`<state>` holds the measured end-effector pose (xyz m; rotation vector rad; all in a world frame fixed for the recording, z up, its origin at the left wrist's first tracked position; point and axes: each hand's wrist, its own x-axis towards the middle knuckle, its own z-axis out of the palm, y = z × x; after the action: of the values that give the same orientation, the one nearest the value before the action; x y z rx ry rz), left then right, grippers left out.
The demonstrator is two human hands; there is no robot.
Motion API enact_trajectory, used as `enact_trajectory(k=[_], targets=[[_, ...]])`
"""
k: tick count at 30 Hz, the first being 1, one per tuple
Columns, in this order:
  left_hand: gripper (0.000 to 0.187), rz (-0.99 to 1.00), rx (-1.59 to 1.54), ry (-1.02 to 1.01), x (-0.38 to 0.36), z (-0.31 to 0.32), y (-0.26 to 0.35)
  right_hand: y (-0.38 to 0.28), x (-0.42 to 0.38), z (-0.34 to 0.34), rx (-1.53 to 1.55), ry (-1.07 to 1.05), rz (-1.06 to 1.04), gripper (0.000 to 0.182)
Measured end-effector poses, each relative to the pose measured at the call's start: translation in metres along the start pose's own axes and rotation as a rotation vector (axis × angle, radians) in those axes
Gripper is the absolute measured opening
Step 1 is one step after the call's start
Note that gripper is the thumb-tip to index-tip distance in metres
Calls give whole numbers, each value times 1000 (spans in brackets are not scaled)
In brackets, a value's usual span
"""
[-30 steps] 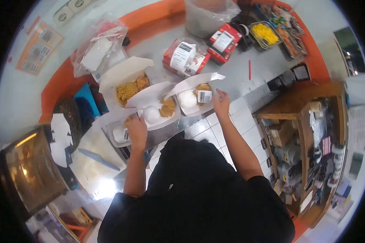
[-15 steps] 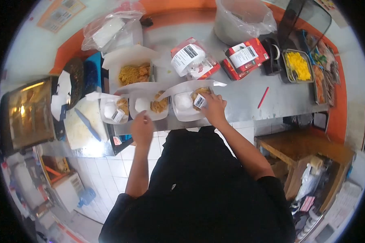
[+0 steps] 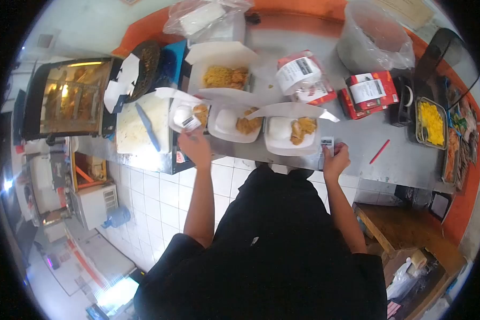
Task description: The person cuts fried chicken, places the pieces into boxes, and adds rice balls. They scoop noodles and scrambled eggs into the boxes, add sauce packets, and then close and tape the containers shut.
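Three open white food boxes stand in a row along the counter's front edge. The left box holds rice, fried chicken and a small white printed sachet. At its front rim, my left hand has its fingertips closed on that sachet. Rice and fried pieces fill the middle box. In the right box lie a rice mound and fried chicken. Beside it, over the counter edge, my right hand pinches another printed sachet.
Behind the row is a larger box of yellow rice and chicken. Red boxes with labels stand behind on the right. A knife lies on the cutting board at left. A red pen lies on the right.
My right hand has lifted the sachet out of the right box and drawn it right. My left hand has moved from the middle box to the left box's sachet. The view has turned left.
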<state>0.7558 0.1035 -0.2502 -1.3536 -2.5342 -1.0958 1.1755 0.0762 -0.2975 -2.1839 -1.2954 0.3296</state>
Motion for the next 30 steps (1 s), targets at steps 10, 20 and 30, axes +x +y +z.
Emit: enact_trajectory(k=[10, 20, 30], targets=[[31, 27, -71, -209, 86, -7, -106, -62, -16, -13, 207, 267, 7, 19], [22, -534, -883, -730, 115, -85, -34, -313, -97, 56, 1010, -829, -360, 38], [16, 536, -331, -571, 128, -58, -91, -316, -127, 131, 981, -1177, -22, 36]])
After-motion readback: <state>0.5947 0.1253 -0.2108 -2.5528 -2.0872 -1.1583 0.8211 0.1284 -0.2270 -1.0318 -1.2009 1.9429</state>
